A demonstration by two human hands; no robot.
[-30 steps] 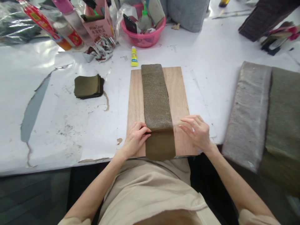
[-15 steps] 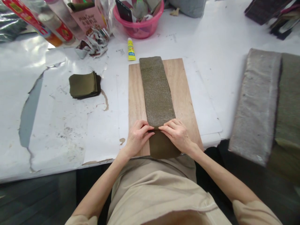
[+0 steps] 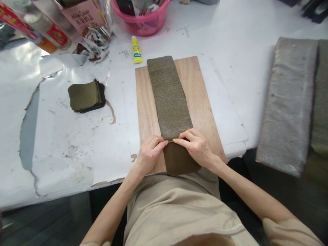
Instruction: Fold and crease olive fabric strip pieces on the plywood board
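A long olive fabric strip (image 3: 170, 97) with a rough, slightly shiny face lies lengthwise on a wooden board (image 3: 199, 92). Across its near end runs a crosswise edge, and below that a smooth dark olive section (image 3: 180, 159) reaches over the board's front; whether it is a separate piece I cannot tell. My left hand (image 3: 151, 152) pinches the left part of this edge between thumb and fingers. From the other side my right hand (image 3: 196, 145) pinches the same edge, its fingertips close to the left ones. The fingers partly cover the edge.
Left of the board sits a stack of olive pieces (image 3: 85, 95). A yellow glue tube (image 3: 136, 50) and a pink basket (image 3: 143, 20) with odds and ends lie beyond it. Bottles (image 3: 48, 29) stand back left. A grey padded slab (image 3: 288, 106) overhangs the table's right front.
The camera view has shifted a little, moving the background things. Both hands stay at the same edge of the strip, with the finger pose slightly altered.
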